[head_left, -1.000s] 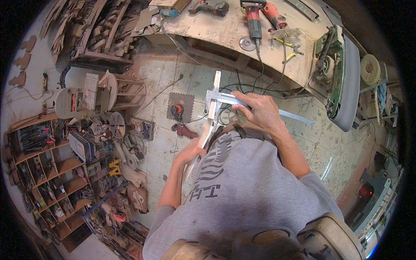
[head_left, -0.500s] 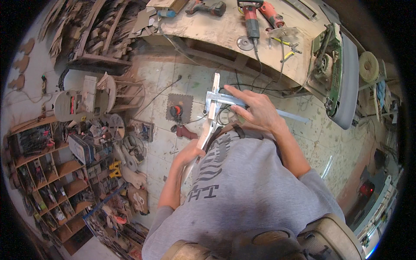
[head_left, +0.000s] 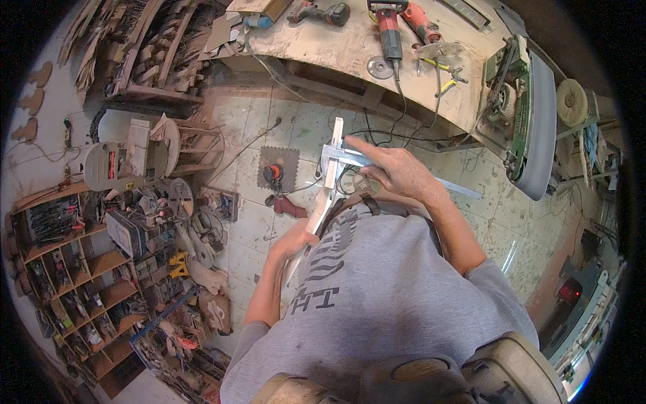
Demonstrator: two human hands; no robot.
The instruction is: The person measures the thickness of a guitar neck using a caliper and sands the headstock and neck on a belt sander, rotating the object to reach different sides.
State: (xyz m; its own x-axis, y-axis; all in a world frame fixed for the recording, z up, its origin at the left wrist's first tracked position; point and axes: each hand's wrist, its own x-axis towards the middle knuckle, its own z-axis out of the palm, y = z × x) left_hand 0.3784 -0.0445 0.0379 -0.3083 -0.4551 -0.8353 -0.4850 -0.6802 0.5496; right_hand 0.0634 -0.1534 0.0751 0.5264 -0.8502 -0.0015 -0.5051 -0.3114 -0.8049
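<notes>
The left hand (head_left: 294, 241) is closed around the lower part of a long, pale, curved wooden piece (head_left: 331, 176), held in the air short of the dusty wooden table's (head_left: 323, 57) near edge. The right hand (head_left: 405, 174), partly curled with index finger extended, grips a silver metal sliding caliper (head_left: 348, 157) set across the piece near its far end. Yellow-handled pliers (head_left: 449, 85) lie by the table's near right corner.
</notes>
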